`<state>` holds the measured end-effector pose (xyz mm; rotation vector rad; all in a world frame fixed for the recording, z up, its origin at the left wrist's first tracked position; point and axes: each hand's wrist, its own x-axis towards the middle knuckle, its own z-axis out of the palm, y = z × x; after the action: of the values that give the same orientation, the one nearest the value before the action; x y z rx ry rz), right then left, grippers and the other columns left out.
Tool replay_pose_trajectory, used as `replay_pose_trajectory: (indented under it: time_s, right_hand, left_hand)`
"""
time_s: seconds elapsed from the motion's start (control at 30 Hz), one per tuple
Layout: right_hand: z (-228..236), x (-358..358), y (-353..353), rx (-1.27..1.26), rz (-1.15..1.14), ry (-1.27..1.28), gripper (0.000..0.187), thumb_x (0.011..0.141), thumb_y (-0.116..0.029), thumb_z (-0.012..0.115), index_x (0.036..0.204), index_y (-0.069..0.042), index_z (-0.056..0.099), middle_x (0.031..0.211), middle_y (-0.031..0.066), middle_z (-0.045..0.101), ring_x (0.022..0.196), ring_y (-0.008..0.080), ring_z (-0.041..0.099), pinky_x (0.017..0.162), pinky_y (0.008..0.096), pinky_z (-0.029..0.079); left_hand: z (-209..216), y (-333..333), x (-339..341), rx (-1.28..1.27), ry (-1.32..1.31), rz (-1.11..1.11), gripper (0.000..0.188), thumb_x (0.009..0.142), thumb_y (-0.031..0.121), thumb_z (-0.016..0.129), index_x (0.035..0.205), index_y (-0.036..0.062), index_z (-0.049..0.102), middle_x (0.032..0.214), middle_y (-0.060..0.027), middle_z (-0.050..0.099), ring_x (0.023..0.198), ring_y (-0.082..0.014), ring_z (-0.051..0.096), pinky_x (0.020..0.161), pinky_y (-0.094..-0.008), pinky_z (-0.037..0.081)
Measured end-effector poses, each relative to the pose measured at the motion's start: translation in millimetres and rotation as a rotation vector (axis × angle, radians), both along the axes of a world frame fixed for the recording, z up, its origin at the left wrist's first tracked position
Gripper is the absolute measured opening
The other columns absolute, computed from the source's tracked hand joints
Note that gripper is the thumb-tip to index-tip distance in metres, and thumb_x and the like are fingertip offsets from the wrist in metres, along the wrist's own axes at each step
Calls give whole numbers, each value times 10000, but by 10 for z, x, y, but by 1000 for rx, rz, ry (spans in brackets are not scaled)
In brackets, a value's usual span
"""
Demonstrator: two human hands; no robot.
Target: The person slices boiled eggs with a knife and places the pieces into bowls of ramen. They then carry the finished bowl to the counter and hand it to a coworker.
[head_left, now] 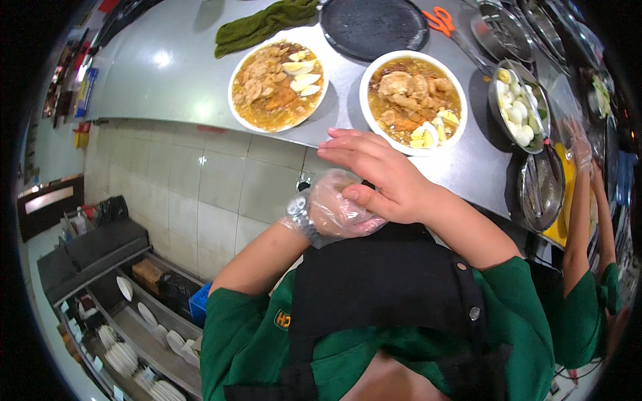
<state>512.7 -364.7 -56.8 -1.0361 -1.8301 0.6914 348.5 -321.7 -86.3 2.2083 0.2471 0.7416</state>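
My left hand [339, 208], in a clear plastic glove, is in front of my apron with its fingers curled; the glove's loose edge bunches near a wristwatch [298, 212]. Just above it, overlapping it, my bare right hand [378, 167] has its fingers stretched out to the left and its thumb over the glove. What the left fingers hold, if anything, is hidden. Beyond my hands on the steel counter are two white bowls of noodles in orange sauce: the left bowl [231, 100] and the right bowl [364, 93], both topped with meat and egg pieces.
Behind the bowls lie a green cloth [264, 28], a round black tray [374, 28] and orange-handled scissors [441, 21]. At right are a metal bowl of eggs [518, 110], a metal strainer [545, 187] and a co-worker's gloved hand [578, 144]. A plate rack [127, 314] stands lower left.
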Motion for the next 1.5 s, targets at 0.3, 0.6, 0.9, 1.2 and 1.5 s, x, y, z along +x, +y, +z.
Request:
replay_pose_trajectory:
  time_s: [0.3,0.6,0.9,1.2,1.5]
  right_hand:
    - [168,489,-214,-28,-273,49,582,1030,-454,382,1321,13,570,1342,183,580,1323,360,486,1113,447,338]
    - [146,612,-399,280,-513,164,350,952,-266,592,1179,1,598,1141,187,625,1055,347,596,931,409,461]
    - [72,381,-479,132,-307,202,269,833,-260,769,849,-53,598,778,92,585,676,256,587,599,336,472]
    - [404,467,78,112,-202,44,277,908,-330,663,809,-72,651,756,118,623,667,312,619,602,415,487]
    - [164,572,2411,-58,-309,-623,320,837,-95,586,1148,-33,631,1099,182,666,1044,361,645,872,458,532]
  left_hand:
    - [278,108,100,459,238,-162,370,718,327,777,488,180,528,521,-12,483,498,-236,520,501,-388,406]
    - [554,162,485,113,-13,20,186,847,61,684,681,60,600,641,-66,598,596,-255,601,572,-382,468]
    - [579,254,633,-1173,-605,220,586,986,374,499,1432,3,418,1442,-195,463,1239,-377,543,1055,-482,439]
    - [1023,1016,31,-392,-372,107,267,987,240,523,813,50,594,790,-80,579,697,-223,572,651,-410,470]
    - [1441,1745,-794,818,654,260,363,810,282,731,550,98,555,544,-107,507,529,-324,524,538,-432,442]
